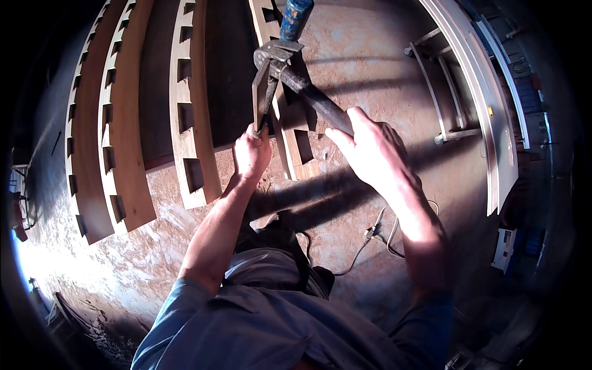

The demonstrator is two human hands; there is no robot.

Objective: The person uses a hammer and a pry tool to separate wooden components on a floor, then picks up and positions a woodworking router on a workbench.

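Observation:
My right hand [377,148] is closed round the dark handle of a hammer [322,106], which slants up and left to its worn metal head. Behind that head rises the scuffed blue handle of a chisel [296,20]. Its metal shank appears to run down to my left hand [251,154], whose fingers are closed on the lower end. The hammer head covers the middle of the chisel, so I cannot tell whether the two touch. Just beyond my left hand stands a notched wooden board [288,145], partly hidden by the tools.
To the left, more long boards with square notches [191,123] stretch away from me. Pale panels [487,117] lie on a wheeled frame [456,134] at the right. A cable with a plug [372,232] lies on the dusty floor [364,55] near my feet.

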